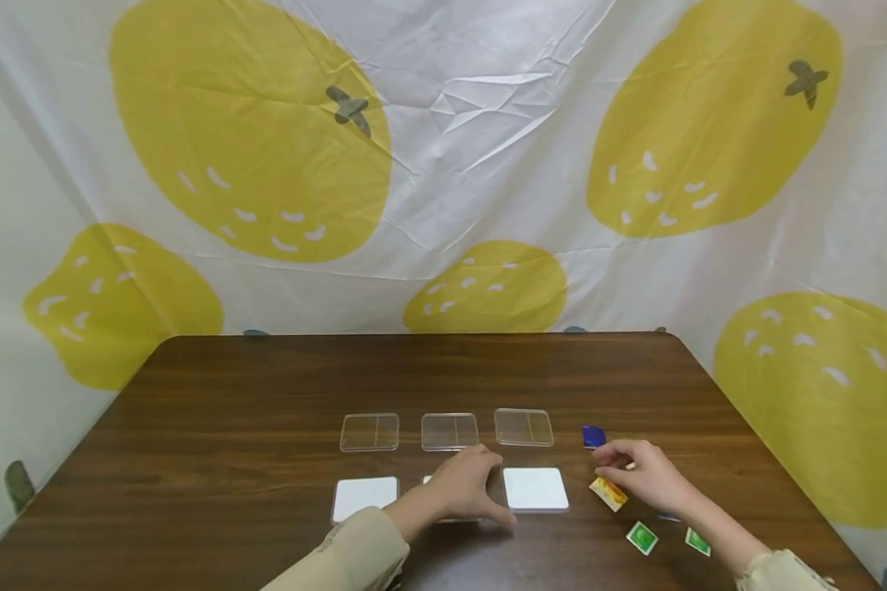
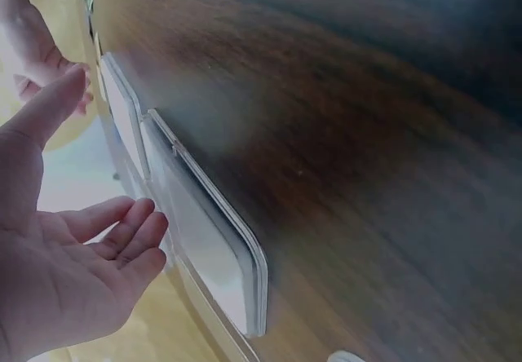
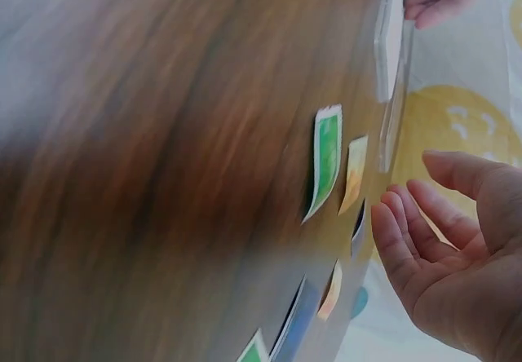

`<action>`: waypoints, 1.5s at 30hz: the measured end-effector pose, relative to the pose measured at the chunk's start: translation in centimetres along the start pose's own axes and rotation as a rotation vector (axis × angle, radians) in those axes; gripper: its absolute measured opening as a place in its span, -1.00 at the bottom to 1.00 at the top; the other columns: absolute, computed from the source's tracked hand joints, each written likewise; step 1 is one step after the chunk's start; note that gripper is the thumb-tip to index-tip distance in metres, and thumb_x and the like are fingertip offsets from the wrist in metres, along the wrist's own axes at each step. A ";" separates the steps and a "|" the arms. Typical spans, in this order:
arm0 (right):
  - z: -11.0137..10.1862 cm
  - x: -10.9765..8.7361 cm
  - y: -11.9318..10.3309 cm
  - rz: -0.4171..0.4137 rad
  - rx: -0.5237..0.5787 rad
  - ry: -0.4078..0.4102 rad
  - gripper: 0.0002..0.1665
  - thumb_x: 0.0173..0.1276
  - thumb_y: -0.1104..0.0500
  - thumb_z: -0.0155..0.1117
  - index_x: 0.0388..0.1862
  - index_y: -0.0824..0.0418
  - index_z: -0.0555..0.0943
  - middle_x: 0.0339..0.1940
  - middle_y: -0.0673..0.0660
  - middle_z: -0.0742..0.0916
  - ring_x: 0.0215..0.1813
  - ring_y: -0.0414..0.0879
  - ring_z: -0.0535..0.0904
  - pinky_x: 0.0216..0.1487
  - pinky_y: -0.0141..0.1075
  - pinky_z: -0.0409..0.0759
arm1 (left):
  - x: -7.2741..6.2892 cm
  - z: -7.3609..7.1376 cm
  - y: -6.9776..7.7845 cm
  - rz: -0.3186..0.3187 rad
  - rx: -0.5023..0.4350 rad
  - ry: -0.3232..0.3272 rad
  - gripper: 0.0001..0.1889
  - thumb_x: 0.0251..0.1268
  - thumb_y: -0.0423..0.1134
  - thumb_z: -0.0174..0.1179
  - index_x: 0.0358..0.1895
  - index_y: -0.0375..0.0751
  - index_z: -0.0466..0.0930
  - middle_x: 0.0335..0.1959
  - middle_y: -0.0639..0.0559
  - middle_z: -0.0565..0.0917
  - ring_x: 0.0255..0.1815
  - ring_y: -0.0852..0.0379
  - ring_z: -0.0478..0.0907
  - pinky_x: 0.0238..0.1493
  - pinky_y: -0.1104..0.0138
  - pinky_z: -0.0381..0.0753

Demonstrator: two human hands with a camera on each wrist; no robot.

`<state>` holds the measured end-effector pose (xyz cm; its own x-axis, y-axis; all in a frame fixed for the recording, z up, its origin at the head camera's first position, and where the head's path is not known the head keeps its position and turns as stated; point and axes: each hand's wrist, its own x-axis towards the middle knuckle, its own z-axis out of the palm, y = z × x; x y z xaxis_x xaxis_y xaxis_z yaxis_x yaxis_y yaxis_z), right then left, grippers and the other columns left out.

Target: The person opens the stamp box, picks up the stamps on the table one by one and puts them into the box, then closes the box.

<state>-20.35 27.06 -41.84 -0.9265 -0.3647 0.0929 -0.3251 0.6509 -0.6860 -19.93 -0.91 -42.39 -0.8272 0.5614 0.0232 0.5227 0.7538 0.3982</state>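
My left hand (image 1: 461,484) hovers over the middle one of three flat clear cases with white inserts, thumb spread from the fingers and nothing in its grasp. That middle case (image 2: 208,240) is mostly hidden under the hand in the head view. Just right of the thumb lies the right white case (image 1: 535,489). My right hand (image 1: 646,472), fingers loosely bent and holding nothing, is above small stamp-like pieces. An orange-and-yellow piece (image 1: 608,493) lies right below its fingertips, and a dark blue piece (image 1: 594,437) is just beyond them.
Three clear lids (image 1: 449,432) lie in a row behind the cases. The left white case (image 1: 365,497) sits beside my left forearm. Two green stamp-like pieces (image 1: 642,538) lie nearer me, one partly behind my right forearm. A lemon-print cloth (image 1: 480,164) hangs behind the brown table (image 1: 266,377).
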 end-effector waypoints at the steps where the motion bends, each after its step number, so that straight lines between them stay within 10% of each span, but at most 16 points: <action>1: -0.1 -0.1 0.0 0.012 -0.011 -0.009 -0.74 0.17 0.23 0.26 -0.21 0.40 0.59 -0.32 0.16 0.69 -0.33 -0.19 0.55 -0.37 -0.40 0.50 | 0.1 0.1 0.0 -0.002 0.005 -0.002 -0.19 -0.35 0.17 0.42 0.06 -0.26 0.49 -0.07 -0.02 0.54 -0.02 0.11 0.46 -0.04 0.36 0.45; 13: 0.2 -1.0 1.2 0.042 -0.047 0.000 -0.76 0.02 0.27 0.34 -0.34 0.42 0.60 -0.47 0.10 0.67 -0.46 -0.29 0.53 -0.43 -0.42 0.51 | 0.4 0.5 0.0 -0.002 0.027 0.051 -0.37 -0.35 0.05 0.46 -0.10 -0.21 0.58 -0.29 0.07 0.54 -0.20 0.15 0.47 -0.21 0.42 0.45; 25: 1.0 -1.0 0.2 0.255 -0.159 0.106 -0.67 -0.18 0.19 0.47 -0.41 0.33 0.63 -0.54 0.01 0.64 -0.46 -0.17 0.51 -0.42 -0.36 0.44 | 0.6 1.3 0.2 -0.022 0.055 0.094 -0.40 -0.42 -0.03 0.50 -0.14 -0.18 0.59 -0.29 0.08 0.53 -0.22 0.16 0.44 -0.22 0.41 0.46; 45: 1.5 -0.6 -0.2 0.264 -0.161 0.104 -0.76 -0.27 0.28 0.47 -0.55 0.27 0.58 -0.65 -0.01 0.57 -0.53 -0.19 0.44 -0.50 -0.39 0.39 | 0.5 1.4 0.5 -0.031 0.042 0.108 -0.44 -0.40 -0.05 0.50 -0.18 -0.18 0.60 -0.26 0.09 0.52 -0.21 0.16 0.42 -0.21 0.41 0.46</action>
<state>-19.44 26.22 -42.85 -0.9945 -0.1045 0.0062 -0.0891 0.8138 -0.5742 -19.81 0.20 -43.44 -0.8593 0.4992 0.1110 0.5028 0.7850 0.3618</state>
